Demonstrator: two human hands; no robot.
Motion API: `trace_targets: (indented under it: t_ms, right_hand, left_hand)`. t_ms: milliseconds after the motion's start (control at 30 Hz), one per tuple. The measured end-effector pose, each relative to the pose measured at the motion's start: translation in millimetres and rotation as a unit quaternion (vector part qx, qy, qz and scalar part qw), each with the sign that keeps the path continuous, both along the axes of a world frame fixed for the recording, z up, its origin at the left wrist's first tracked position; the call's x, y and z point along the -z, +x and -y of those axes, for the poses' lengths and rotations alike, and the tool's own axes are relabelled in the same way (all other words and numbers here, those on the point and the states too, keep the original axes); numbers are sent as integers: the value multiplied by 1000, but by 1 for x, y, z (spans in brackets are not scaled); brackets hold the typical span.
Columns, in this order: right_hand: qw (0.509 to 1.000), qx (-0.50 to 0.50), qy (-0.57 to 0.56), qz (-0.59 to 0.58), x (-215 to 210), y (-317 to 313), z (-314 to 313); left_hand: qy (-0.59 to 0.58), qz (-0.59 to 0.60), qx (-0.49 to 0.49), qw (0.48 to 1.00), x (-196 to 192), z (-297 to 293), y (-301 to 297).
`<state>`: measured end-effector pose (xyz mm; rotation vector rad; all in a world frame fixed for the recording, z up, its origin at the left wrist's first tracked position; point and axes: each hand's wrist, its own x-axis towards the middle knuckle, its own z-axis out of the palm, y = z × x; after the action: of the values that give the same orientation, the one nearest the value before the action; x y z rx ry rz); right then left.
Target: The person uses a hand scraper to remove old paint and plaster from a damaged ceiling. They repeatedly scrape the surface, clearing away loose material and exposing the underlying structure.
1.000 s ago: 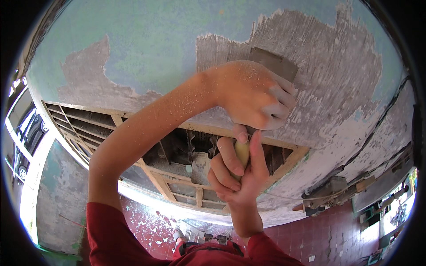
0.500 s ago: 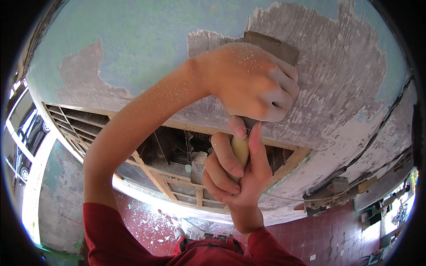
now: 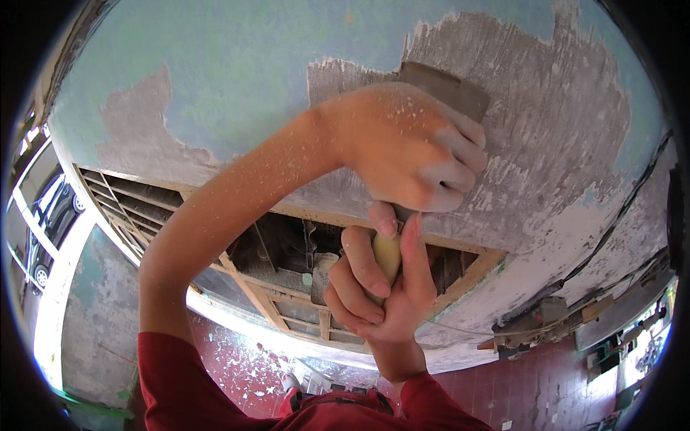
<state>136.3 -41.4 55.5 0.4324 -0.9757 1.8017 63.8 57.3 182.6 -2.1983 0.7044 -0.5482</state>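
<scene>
A metal scraper blade (image 3: pixel 449 87) lies flat against a surface of peeling pale blue-green paint (image 3: pixel 237 65) with bare grey plaster (image 3: pixel 553 122) around it. My left hand (image 3: pixel 406 147), dusted with paint flecks, is curled over the blade's base and presses it to the surface. Just below, my right hand (image 3: pixel 377 294) is wrapped around the scraper's yellowish wooden handle (image 3: pixel 387 253). Both forearms come up from red sleeves (image 3: pixel 172 373) at the lower edge.
Below the scraped area is an opening with wooden slats and framing (image 3: pixel 251 287). A red tiled floor (image 3: pixel 237 366) strewn with paint flakes lies beneath. A window with a dark car outside (image 3: pixel 50 223) is at the left. Clutter (image 3: pixel 611 345) sits at the lower right.
The blade and my left hand slid a little farther up the surface, then eased slightly back. My right hand stayed on the handle.
</scene>
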Motion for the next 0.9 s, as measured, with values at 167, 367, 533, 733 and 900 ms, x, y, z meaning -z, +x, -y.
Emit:
trace_targets:
  t_ms: [167,367,533,733,900]
  right_hand:
    - [1000,-9,-9,-16,-9,-2,0]
    - [999,5,-49,-10,-8,-2,7]
    - [998,11,-63,-21,-15,-3,5]
    - [999,22,-41,-15,-17,-1,3]
    - [997,23,-68,-7,-20,0,12]
  left_hand:
    - [33,-13,-7,999,-17,3,0]
    - [22,-15,7,1000,-10,-2,1]
    - [32,-18,1,999,-15,0,2]
    - [32,-25,17,999,-21,-3,4]
    - [-2,-4,28,1000,-15,-2,4]
